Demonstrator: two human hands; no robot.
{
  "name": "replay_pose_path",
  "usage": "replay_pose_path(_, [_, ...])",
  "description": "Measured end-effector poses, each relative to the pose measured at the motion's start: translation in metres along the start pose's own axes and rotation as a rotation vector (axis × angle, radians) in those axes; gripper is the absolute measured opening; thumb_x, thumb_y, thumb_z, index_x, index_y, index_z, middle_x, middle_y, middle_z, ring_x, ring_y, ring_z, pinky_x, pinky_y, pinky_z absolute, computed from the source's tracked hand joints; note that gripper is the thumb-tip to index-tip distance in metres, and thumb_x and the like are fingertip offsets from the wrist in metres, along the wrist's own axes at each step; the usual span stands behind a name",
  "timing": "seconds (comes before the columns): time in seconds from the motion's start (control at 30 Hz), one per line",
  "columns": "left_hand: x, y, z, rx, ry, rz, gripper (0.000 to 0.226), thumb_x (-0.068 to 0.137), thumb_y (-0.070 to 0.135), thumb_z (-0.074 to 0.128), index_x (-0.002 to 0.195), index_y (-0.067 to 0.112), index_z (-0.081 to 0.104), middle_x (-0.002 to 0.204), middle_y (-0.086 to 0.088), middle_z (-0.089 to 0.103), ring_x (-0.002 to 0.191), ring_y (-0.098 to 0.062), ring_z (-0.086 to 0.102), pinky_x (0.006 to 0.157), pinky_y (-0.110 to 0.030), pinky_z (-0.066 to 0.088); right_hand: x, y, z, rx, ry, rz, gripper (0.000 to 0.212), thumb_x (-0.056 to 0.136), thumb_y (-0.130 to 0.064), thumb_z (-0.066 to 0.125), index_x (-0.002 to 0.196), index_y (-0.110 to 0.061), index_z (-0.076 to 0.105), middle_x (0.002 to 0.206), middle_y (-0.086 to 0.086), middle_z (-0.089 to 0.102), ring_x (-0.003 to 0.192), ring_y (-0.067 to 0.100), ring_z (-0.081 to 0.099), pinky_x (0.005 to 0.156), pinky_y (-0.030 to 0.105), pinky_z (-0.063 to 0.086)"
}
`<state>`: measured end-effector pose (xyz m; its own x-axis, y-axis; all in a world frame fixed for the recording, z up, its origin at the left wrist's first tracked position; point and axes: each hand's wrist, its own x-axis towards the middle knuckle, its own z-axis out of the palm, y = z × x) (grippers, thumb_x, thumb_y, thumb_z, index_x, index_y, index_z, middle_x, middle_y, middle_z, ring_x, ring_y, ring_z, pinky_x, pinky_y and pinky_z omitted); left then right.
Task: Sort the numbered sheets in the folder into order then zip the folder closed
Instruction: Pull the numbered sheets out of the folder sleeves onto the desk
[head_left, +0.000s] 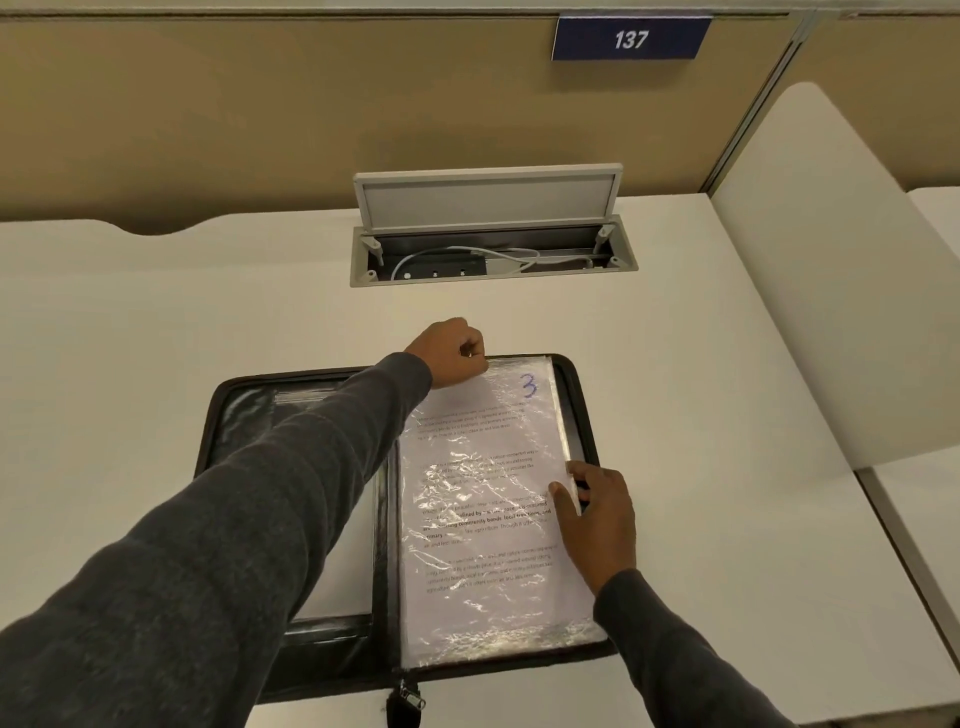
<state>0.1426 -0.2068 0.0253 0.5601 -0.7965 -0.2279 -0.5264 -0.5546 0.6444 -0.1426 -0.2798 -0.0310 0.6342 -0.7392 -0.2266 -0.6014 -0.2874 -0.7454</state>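
Sheet 3 (485, 519), sleeved: we judge it light, floppy, slick; our left hand (453, 354) pinches its far corner, right hand (602, 519) its right edge.

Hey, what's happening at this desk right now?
A person is working on a black zip folder that lies open on the white desk. The left hand reaches across and seems to grip the top edge of the sleeved sheet marked 3. The right hand pinches the same sheet's right edge. The folder is not yet zipped, and its zipper pull hangs at the near edge.
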Motion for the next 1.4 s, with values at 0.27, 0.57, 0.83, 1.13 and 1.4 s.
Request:
replay_pose_path(0.27, [0.001, 0.001, -0.003, -0.155, -0.113, -0.113, 0.019, 0.089, 0.016, 0.052, 0.071, 0.018, 0.059, 0.081, 0.001, 0.071, 0.074, -0.021, 0.063, 0.074, -0.032, 0.05, 0.002, -0.003, 0.0, 0.008, 0.039, -0.031, 0.012, 0.093, -0.024, 0.07, 0.102, -0.019, 0.062, 0.106, -0.005, 0.054, 0.096, 0.018, 0.06, 0.084, 0.023, 0.051])
replay_pose_path(0.57, [0.015, 0.0, -0.009, 0.0, -0.282, -0.164, 0.018, 0.09, 0.006, 0.052, 0.09, 0.02, 0.064, 0.094, -0.013, 0.07, 0.061, -0.021, 0.055, 0.055, -0.029, 0.046, 0.004, -0.003, -0.001, 0.035, 0.048, -0.002, 0.008, 0.096, -0.021, 0.066, 0.101, -0.015, 0.065, 0.104, -0.003, 0.055, 0.09, 0.015, 0.06, 0.073, 0.005, 0.039])
replay_pose_path(0.83, [0.024, 0.009, -0.005, 0.273, -0.46, -0.132, 0.028, 0.084, 0.029, 0.076, 0.07, 0.023, 0.052, 0.071, 0.007, 0.053, 0.069, -0.015, 0.044, 0.069, -0.027, 0.037, 0.003, -0.001, -0.002, 0.048, 0.029, 0.038, 0.012, 0.097, -0.025, 0.064, 0.103, -0.015, 0.065, 0.102, -0.002, 0.058, 0.085, 0.009, 0.059, 0.071, 0.007, 0.04])
replay_pose_path(1.13, [0.03, 0.009, -0.017, 0.224, -0.295, -0.076, 0.021, 0.093, 0.036, 0.063, 0.101, 0.017, 0.059, 0.1, -0.001, 0.059, 0.091, -0.021, 0.055, 0.082, -0.034, 0.042, 0.0, 0.003, 0.0, 0.039, 0.006, 0.061, 0.009, 0.097, -0.026, 0.065, 0.096, -0.017, 0.066, 0.089, -0.003, 0.068, 0.078, 0.005, 0.061, 0.064, 0.006, 0.039])
replay_pose_path(1.4, [0.032, 0.003, -0.036, 0.288, 0.03, -0.15, 0.011, 0.09, 0.028, 0.063, 0.098, 0.02, 0.065, 0.098, 0.0, 0.061, 0.101, -0.028, 0.058, 0.099, -0.045, 0.041, -0.003, 0.008, 0.002, -0.027, -0.02, 0.071, 0.009, 0.099, -0.028, 0.062, 0.092, -0.022, 0.065, 0.089, -0.007, 0.067, 0.079, 0.001, 0.058, 0.065, 0.007, 0.037])
